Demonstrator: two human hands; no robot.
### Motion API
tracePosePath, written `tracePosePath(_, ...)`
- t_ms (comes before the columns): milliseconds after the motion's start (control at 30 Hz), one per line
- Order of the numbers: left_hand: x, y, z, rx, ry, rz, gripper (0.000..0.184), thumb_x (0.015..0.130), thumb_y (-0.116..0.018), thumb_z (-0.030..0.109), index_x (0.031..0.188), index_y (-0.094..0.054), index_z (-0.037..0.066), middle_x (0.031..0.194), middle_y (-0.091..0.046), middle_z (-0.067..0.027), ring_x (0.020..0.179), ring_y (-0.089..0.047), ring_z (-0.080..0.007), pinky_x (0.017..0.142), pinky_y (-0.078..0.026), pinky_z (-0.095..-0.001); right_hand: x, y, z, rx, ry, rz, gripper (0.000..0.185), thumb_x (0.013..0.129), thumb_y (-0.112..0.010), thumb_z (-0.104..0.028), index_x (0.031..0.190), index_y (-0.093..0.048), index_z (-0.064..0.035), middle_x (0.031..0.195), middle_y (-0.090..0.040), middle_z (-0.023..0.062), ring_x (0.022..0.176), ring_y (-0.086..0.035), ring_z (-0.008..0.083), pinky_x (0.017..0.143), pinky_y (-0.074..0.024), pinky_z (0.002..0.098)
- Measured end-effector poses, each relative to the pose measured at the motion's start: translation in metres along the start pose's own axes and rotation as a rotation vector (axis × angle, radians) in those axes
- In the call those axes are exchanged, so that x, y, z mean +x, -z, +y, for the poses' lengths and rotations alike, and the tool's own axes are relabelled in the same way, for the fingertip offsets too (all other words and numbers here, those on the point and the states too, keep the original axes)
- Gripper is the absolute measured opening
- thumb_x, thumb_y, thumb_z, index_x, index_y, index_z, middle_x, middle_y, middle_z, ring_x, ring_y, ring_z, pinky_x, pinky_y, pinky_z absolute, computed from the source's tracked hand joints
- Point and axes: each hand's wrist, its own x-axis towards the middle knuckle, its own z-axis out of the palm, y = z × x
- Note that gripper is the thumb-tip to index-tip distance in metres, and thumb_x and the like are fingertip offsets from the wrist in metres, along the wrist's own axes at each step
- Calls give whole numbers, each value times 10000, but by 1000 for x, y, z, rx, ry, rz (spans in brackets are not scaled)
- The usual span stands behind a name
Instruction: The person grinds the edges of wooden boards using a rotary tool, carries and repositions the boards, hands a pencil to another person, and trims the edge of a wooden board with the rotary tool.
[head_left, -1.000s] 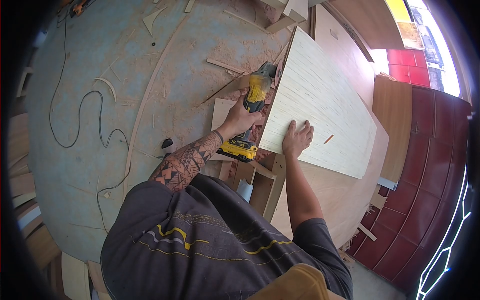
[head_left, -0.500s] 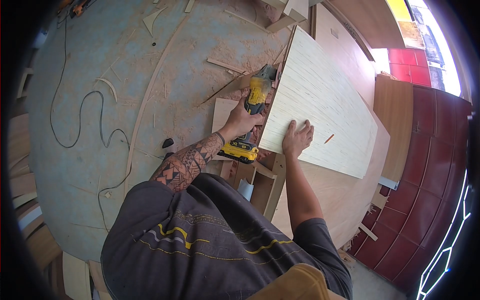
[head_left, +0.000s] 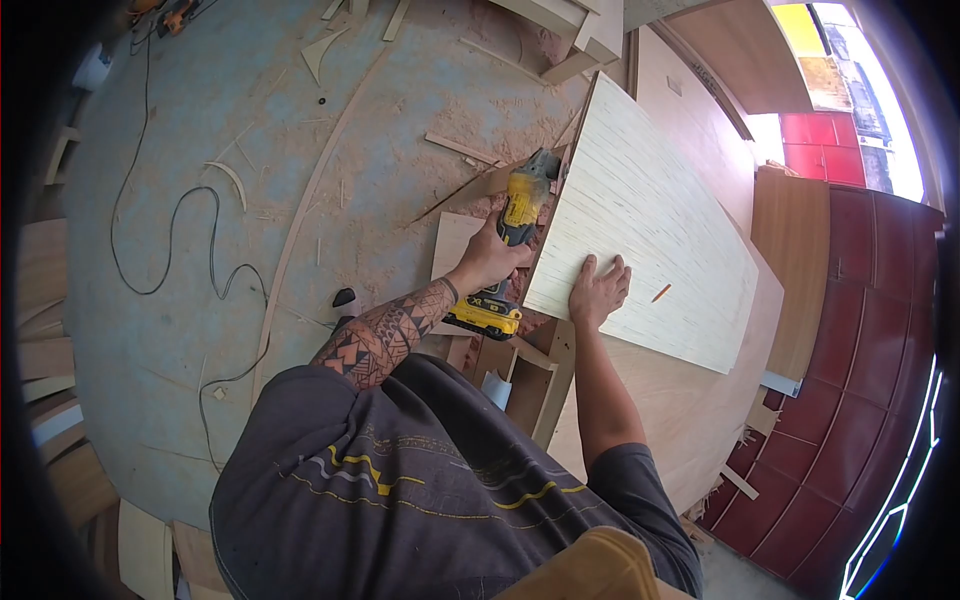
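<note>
My left hand [head_left: 490,255], on a tattooed forearm, is wrapped round a yellow and black cordless angle grinder [head_left: 521,200]. Its battery end points toward me, and its dusty head is up against the left edge of a pale wood panel [head_left: 650,200]. I cannot tell whether the head touches that edge. My right hand [head_left: 598,292] rests palm down on the panel near its front left corner, fingers spread. An orange pencil [head_left: 661,293] lies on the panel just right of those fingers.
Beneath the panel is a larger wooden sheet [head_left: 640,390]. Wood scraps and reddish sawdust cover the floor [head_left: 330,200], where a black cable [head_left: 212,240] snakes along the left. Dark red cabinets [head_left: 870,330] stand to the right. Stacked boards [head_left: 45,360] lie at the far left.
The whole view has shifted slightly down and to the right. The grinder and both hands keep nearly the same places against the panel.
</note>
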Motion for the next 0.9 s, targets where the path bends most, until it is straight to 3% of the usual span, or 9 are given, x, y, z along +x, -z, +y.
tracePosePath(233, -14, 4, 24, -63, 53, -39, 677, 902, -760, 119, 1486, -438, -1, 1000, -685, -60, 676, -706, -159, 612, -606, -332, 2, -2, 2, -7, 6, 17, 807, 1064, -578, -563, 1653, -387, -45, 1737, -275, 300, 1622, -234, 443, 1328, -177, 548)
tracePosePath(500, -11, 3, 8, -133, 33, -87, 470, 945, -693, 45, 1338, -435, 32, 889, -649, -63, 598, -669, -158, 538, -579, -345, 1, -3, 1, -9, 9, 35, 804, 1059, -581, -570, 1650, -391, -58, 1729, -293, 300, 1622, -242, 433, 1330, -173, 541)
tracePosePath(900, -16, 5, 15, -107, 43, -65, 403, 953, -704, 57, 1283, -472, 52, 861, -644, -43, 600, -660, -141, 523, -570, -329, 0, -3, 3, -12, 23, 53, 791, 1056, -586, -570, 1636, -414, -61, 1718, -314, 300, 1613, -256, 443, 1320, -188, 558)
